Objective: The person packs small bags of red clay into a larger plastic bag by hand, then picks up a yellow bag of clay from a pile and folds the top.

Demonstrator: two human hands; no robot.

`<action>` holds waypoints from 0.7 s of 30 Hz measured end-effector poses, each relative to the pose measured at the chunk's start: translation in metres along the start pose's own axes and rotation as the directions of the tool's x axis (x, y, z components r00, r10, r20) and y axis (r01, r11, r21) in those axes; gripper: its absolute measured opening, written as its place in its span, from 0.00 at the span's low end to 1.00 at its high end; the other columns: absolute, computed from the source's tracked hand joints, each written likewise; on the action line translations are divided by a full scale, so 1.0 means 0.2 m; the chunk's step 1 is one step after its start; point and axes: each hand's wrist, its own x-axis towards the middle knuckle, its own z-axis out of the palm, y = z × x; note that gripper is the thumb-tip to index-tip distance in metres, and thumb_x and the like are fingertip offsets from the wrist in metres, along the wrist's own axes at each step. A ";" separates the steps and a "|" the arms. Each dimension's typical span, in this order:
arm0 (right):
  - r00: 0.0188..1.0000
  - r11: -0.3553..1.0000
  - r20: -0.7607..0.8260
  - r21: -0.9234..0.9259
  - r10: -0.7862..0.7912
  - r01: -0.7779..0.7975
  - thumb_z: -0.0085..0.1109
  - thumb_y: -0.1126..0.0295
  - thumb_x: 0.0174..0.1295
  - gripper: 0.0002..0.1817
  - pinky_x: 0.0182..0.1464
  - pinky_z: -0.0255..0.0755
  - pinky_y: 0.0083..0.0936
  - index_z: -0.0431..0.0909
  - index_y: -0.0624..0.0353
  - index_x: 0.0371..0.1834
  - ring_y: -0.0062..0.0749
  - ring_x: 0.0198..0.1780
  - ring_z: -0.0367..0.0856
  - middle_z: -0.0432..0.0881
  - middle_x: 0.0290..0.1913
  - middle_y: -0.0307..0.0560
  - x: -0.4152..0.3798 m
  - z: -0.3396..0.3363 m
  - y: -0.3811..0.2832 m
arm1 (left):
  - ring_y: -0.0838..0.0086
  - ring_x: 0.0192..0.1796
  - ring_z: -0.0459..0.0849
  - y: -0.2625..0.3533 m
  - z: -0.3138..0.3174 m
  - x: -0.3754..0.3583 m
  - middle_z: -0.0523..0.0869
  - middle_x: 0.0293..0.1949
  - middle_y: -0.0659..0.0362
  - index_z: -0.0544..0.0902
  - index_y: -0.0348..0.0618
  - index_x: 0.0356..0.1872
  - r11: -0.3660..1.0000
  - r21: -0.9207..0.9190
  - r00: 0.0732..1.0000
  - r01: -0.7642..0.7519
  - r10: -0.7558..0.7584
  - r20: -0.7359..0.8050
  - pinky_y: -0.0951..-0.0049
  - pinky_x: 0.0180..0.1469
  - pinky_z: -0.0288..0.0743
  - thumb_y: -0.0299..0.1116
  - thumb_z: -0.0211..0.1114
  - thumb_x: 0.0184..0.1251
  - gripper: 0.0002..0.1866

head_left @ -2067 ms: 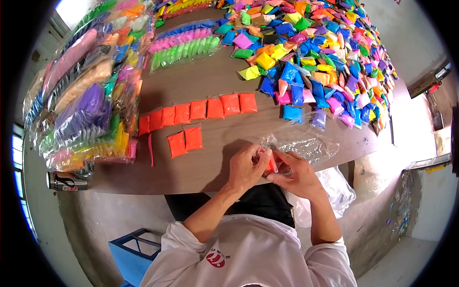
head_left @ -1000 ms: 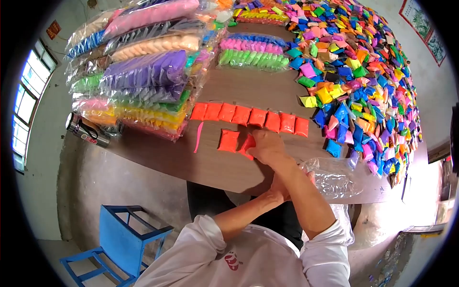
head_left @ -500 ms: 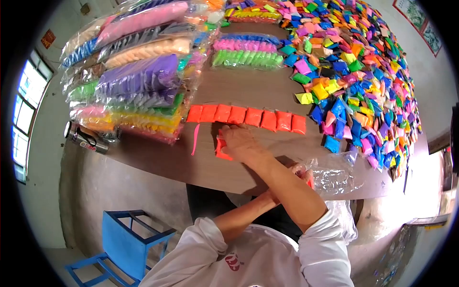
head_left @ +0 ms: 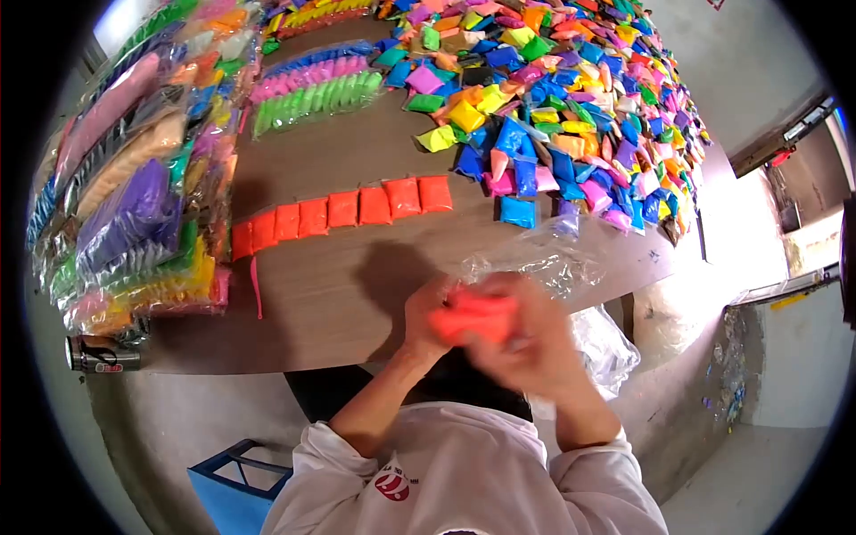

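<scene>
both hands, left hand (head_left: 426, 323) and right hand (head_left: 526, 343), are clamping fingers on orange packets (head_left: 473, 316) held between them at the surface (head_left: 348, 276) edge; packets are looking blurred, bright orange.

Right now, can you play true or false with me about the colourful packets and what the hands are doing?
1. Both hands, left hand and right hand, hold orange packets. True.
2. The orange row on the table has green packets in it. False: all are orange.
3. A clear bag lies just beyond the hands. True.
4. The mixed pile is on the person's left. False: it is on the right; bagged bundles are on the left.
5. A can lies at the table's left edge. True.
</scene>
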 end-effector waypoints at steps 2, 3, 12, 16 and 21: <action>0.946 0.935 -0.035 -0.144 0.323 -0.324 0.75 0.67 0.52 0.21 0.40 0.79 0.33 0.78 0.62 0.47 0.41 0.37 0.87 0.85 0.34 0.51 -0.04 -0.20 0.08 | 0.65 0.26 0.83 0.23 -0.04 0.07 0.80 0.23 0.55 0.82 0.40 0.33 0.978 0.156 0.986 0.137 -0.150 0.070 0.68 0.31 0.76 0.44 0.68 0.69 0.16; 0.946 0.933 -0.113 -0.165 0.305 -0.321 0.73 0.68 0.53 0.19 0.39 0.78 0.35 0.79 0.61 0.46 0.44 0.36 0.86 0.84 0.35 0.52 -0.06 -0.23 0.17 | 0.70 0.26 0.79 0.23 -0.04 0.08 0.78 0.23 0.56 0.82 0.38 0.33 0.972 0.173 0.981 0.160 -0.176 0.081 0.70 0.31 0.73 0.40 0.68 0.68 0.14; 0.923 0.898 0.160 -0.339 0.349 -0.280 0.75 0.63 0.52 0.30 0.44 0.78 0.33 0.78 0.64 0.58 0.45 0.39 0.86 0.83 0.43 0.57 -0.03 -0.09 0.42 | 0.64 0.23 0.79 0.23 -0.04 0.08 0.78 0.22 0.54 0.79 0.38 0.27 0.969 0.205 0.987 0.140 -0.154 0.054 0.65 0.28 0.73 0.40 0.68 0.68 0.16; 0.882 0.919 0.270 -0.028 0.385 -0.393 0.75 0.64 0.57 0.30 0.43 0.78 0.31 0.76 0.65 0.61 0.35 0.40 0.85 0.82 0.44 0.52 -0.06 -0.16 0.44 | 0.68 0.24 0.76 0.23 -0.04 0.08 0.77 0.23 0.54 0.81 0.36 0.30 0.970 0.210 0.989 0.124 -0.139 0.059 0.68 0.28 0.71 0.37 0.67 0.68 0.13; 0.877 0.871 0.278 0.193 0.393 -0.451 0.76 0.68 0.58 0.23 0.40 0.77 0.26 0.79 0.66 0.52 0.24 0.38 0.82 0.83 0.40 0.45 -0.12 -0.17 0.49 | 0.73 0.24 0.74 0.21 -0.03 0.07 0.75 0.23 0.56 0.81 0.34 0.33 0.974 0.176 0.986 0.142 -0.154 0.057 0.70 0.28 0.69 0.33 0.66 0.68 0.10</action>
